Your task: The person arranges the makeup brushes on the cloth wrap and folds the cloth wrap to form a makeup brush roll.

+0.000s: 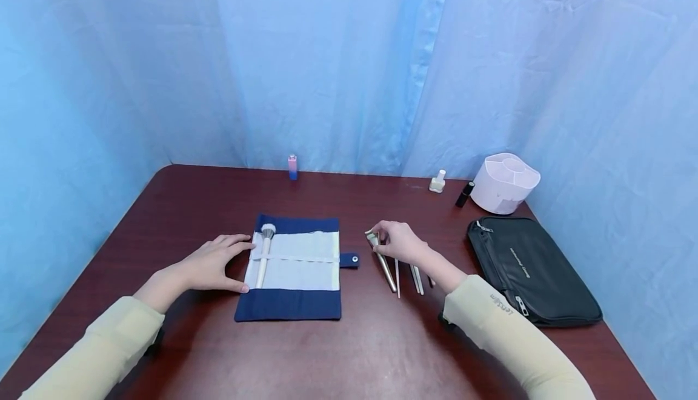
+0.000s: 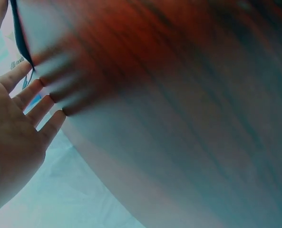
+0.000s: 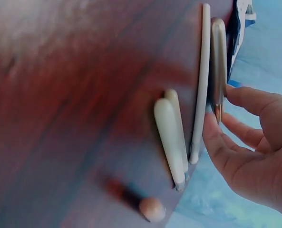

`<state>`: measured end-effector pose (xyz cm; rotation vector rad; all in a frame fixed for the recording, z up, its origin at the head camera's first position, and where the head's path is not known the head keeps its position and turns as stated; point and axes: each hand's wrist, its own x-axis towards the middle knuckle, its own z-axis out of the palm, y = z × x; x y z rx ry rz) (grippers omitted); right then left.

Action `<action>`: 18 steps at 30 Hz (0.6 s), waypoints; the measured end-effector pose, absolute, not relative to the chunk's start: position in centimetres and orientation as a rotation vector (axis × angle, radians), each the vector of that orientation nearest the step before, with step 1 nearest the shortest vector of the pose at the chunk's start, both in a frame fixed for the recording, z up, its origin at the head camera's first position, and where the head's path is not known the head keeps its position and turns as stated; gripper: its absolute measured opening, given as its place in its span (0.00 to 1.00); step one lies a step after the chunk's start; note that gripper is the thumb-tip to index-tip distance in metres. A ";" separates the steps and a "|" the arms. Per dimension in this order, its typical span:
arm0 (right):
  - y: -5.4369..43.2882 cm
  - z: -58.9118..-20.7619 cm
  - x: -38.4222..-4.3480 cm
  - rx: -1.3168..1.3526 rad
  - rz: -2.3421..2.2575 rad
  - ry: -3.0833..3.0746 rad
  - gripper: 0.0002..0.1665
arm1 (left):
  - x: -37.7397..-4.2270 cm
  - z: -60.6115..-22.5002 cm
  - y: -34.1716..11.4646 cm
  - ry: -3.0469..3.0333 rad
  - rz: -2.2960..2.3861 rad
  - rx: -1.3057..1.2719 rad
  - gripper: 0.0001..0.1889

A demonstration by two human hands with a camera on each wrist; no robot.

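Note:
A navy brush roll [image 1: 289, 306] with a pale lining lies unfolded on the table. One white-handled makeup brush [image 1: 263, 263] sits under its strap at the left side. My left hand [image 1: 212, 263] rests at the roll's left edge, fingers spread and thumb on the border. To the right of the roll, my right hand [image 1: 403, 243] pinches a gold-handled makeup brush [image 1: 388, 274] near its head, thumb and fingertips either side of it. The right wrist view shows a slim pale brush [image 3: 202, 90] beside it and two more pale handles [image 3: 168, 137] lying close by.
A black zip case [image 1: 537, 273] lies at the right. Behind it stand a white round organizer [image 1: 504, 185], a black tube [image 1: 465, 195] and a nail polish bottle [image 1: 437, 182]. A pink-and-blue tube [image 1: 292, 168] stands at the back edge, before blue curtains [image 1: 327, 73].

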<state>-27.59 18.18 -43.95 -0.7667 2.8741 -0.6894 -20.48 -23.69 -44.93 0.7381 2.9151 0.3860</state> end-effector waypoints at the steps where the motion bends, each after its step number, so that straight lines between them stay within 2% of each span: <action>1: 18.1 -44.0 -27.6 -0.762 -0.701 2.854 0.19 | -20.5 -44.8 -23.7 2.913 0.388 0.733 0.50; 9: 17.5 -44.1 -27.8 -0.731 -0.734 2.826 0.19 | -20.5 -44.7 -23.5 2.907 0.394 0.723 0.49; 18: 16.7 -42.4 -27.7 -0.726 -0.927 2.879 0.20 | -20.5 -44.6 -23.6 2.904 0.384 0.720 0.49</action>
